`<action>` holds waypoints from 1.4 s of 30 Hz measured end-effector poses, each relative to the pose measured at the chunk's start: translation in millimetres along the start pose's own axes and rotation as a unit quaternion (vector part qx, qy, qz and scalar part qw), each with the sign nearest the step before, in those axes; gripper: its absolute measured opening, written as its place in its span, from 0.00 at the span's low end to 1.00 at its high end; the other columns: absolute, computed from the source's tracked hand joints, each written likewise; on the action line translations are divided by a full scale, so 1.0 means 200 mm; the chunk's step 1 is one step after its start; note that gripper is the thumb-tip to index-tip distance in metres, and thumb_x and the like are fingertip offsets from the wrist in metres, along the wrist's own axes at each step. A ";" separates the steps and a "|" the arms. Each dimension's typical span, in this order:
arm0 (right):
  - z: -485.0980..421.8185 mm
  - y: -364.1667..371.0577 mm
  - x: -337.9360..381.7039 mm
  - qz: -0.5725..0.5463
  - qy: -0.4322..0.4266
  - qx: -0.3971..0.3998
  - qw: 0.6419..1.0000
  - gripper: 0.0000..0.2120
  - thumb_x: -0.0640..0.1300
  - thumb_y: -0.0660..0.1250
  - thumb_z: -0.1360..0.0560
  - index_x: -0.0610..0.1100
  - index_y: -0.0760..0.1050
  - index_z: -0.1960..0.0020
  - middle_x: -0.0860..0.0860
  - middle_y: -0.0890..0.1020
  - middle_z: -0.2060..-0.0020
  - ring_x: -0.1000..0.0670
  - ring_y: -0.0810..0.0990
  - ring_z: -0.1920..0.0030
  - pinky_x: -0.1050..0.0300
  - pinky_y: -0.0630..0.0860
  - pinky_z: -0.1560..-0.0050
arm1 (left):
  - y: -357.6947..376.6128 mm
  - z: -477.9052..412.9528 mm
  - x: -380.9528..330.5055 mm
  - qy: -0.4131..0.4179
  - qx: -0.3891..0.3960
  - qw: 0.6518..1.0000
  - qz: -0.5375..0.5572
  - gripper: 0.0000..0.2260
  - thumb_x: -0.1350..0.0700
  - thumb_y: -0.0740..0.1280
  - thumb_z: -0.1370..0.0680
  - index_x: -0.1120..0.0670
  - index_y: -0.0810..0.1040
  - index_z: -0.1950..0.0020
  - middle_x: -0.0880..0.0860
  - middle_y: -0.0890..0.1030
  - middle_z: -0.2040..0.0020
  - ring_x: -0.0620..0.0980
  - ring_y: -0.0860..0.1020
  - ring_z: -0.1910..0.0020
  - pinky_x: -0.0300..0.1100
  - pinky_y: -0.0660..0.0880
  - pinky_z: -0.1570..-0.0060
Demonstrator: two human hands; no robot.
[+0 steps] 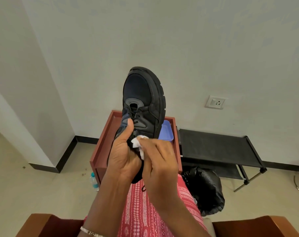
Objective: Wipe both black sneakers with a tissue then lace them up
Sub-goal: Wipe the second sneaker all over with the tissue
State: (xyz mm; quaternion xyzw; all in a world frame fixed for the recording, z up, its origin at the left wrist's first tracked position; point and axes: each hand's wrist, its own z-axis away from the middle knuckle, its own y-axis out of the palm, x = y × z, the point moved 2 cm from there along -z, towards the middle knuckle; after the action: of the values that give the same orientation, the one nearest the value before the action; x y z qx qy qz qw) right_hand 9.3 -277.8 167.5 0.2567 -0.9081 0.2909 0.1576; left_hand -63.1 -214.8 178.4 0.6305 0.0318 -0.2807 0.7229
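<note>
1. Head view: we saw the left hand [123, 156] wrapped round the heel end of a black sneaker [143, 100], thumb lying up along the laces, holding it raised with the toe pointing away.
2. The right hand [159, 161] pinched a crumpled white tissue [138, 144] in curled fingers, pressed against the sneaker's collar just beside the left thumb.
3. Behind the sneaker stood a red-brown tray table [104, 139] carrying a blue tub [166, 130].

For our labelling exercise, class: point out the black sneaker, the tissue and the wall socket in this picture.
black sneaker [140, 88]: head view, on the toe's mesh panel.
tissue [136, 143]: head view, on the white crumpled part between the hands.
wall socket [216, 102]: head view, on the plate's middle.
</note>
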 end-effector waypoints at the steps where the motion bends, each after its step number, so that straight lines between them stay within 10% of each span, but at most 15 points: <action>1: -0.06 0.00 -0.01 0.001 0.000 -0.017 1.000 0.16 0.44 0.58 0.16 0.38 0.82 0.41 0.46 0.83 0.49 0.49 0.79 0.47 0.65 0.73 0.41 | 0.01 0.01 0.01 -0.005 0.003 1.000 0.006 0.18 0.50 0.62 0.18 0.59 0.88 0.55 0.60 0.86 0.50 0.55 0.86 0.54 0.52 0.82 0.47; 4: -0.20 -0.01 -0.06 0.004 0.010 -0.075 0.997 0.14 0.39 0.60 0.18 0.38 0.82 0.42 0.45 0.82 0.48 0.48 0.79 0.46 0.63 0.73 0.40 | 0.05 0.05 0.03 -0.037 0.029 0.998 0.045 0.19 0.49 0.64 0.19 0.62 0.82 0.40 0.63 0.83 0.42 0.57 0.85 0.47 0.50 0.83 0.51; 16: 0.12 -0.02 -0.01 -0.011 -0.018 -0.007 1.000 0.12 0.38 0.63 0.19 0.37 0.82 0.40 0.46 0.83 0.48 0.50 0.80 0.48 0.61 0.77 0.44 | -0.02 -0.03 -0.02 -0.009 0.028 0.998 0.059 0.27 0.38 0.61 0.20 0.54 0.76 0.29 0.60 0.80 0.35 0.59 0.81 0.39 0.58 0.78 0.41; 34: 0.14 -0.02 -0.06 0.016 -0.040 -0.029 0.999 0.16 0.44 0.57 0.15 0.38 0.81 0.39 0.47 0.83 0.42 0.50 0.82 0.43 0.52 0.79 0.42 | -0.06 -0.06 -0.03 -0.002 0.034 0.995 0.090 0.26 0.40 0.60 0.19 0.58 0.76 0.31 0.62 0.80 0.35 0.60 0.81 0.39 0.61 0.78 0.42; 42: -0.21 0.00 -0.17 0.041 -0.046 -0.084 0.995 0.14 0.40 0.61 0.19 0.37 0.82 0.41 0.45 0.84 0.44 0.47 0.82 0.43 0.50 0.79 0.42 | -0.01 0.00 0.01 -0.032 0.062 0.993 0.093 0.28 0.40 0.57 0.17 0.62 0.87 0.48 0.63 0.83 0.42 0.59 0.85 0.46 0.55 0.80 0.45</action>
State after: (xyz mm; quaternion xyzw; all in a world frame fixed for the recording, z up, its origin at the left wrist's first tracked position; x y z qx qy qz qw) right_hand 42.0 -239.7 185.3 0.2187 -0.9453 0.2076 0.1243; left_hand -62.5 -215.5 175.3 0.6652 -0.0678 -0.2333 0.7060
